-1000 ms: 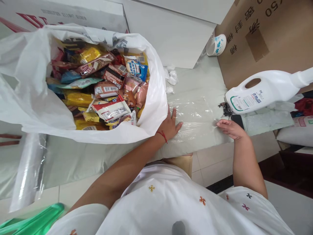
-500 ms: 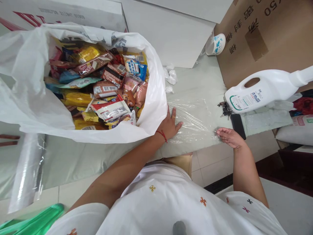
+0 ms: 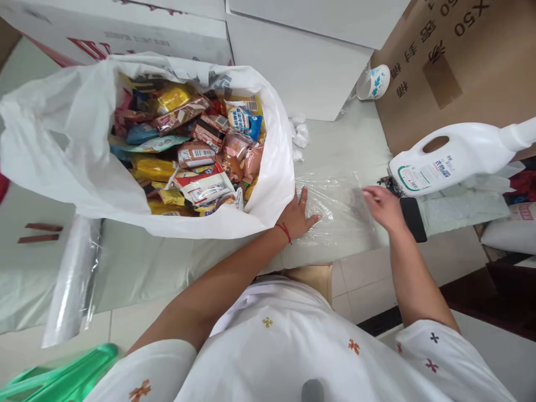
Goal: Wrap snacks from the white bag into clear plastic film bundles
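The two hands are working apart, with a thin clear sheet [image 3: 335,215] lying between them on the pale table cover [image 3: 333,148]. The left hand [image 3: 298,216] is pressing on the sheet's nine o'clock side, thumb and pointing finger spread – the bag's edge is hiding its other fingers. The right hand [image 3: 380,205], a bit blurry, is pinching the sheet at three o'clock. Just past it, a flat black thing [image 3: 414,219] is lying at three o'clock. At two o'clock, a big white bottle [image 3: 456,153] is lying on its side. A paper cup [image 3: 377,82] is tipping over at one o'clock. At ten o'clock, a big white bag [image 3: 226,223] is holding lots of wrapped snacks [image 3: 196,153].
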`<state>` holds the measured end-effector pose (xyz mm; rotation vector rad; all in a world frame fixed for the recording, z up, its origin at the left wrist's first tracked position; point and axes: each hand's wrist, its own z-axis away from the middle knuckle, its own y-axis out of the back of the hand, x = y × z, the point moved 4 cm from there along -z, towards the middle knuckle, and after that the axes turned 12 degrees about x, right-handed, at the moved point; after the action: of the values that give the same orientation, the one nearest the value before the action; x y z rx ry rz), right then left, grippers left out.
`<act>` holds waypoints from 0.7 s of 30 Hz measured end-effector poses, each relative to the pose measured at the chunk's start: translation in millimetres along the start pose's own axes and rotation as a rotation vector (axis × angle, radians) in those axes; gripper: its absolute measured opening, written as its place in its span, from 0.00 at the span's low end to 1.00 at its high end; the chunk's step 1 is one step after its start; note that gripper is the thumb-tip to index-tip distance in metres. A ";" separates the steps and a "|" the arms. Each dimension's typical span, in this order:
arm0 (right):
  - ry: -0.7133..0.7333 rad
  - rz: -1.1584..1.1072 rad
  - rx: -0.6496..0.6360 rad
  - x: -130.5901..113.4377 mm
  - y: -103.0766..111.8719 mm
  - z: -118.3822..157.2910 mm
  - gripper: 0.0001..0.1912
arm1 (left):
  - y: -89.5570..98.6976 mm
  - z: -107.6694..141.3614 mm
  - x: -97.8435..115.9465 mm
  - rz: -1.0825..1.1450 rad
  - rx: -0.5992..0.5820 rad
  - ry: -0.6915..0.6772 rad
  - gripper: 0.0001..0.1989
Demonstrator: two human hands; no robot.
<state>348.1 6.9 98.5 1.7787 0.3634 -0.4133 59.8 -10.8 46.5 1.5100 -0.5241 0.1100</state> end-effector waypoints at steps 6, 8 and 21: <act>0.253 0.040 -0.147 -15.9 -71.5 -55.7 0.28 | 2.4 1.2 1.3 0.022 -0.016 0.026 0.50; 0.137 0.058 -0.045 4.3 -66.0 -76.6 0.26 | 1.6 2.1 1.0 0.046 -0.002 0.041 0.51; 0.436 -0.295 -0.027 -249.0 3.0 -82.6 0.17 | -17.6 3.6 -2.8 0.491 0.055 0.133 0.49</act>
<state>135.6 79.5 234.1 1.7869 0.9417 -0.2197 63.2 -15.0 29.2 1.3889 -0.7800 0.6065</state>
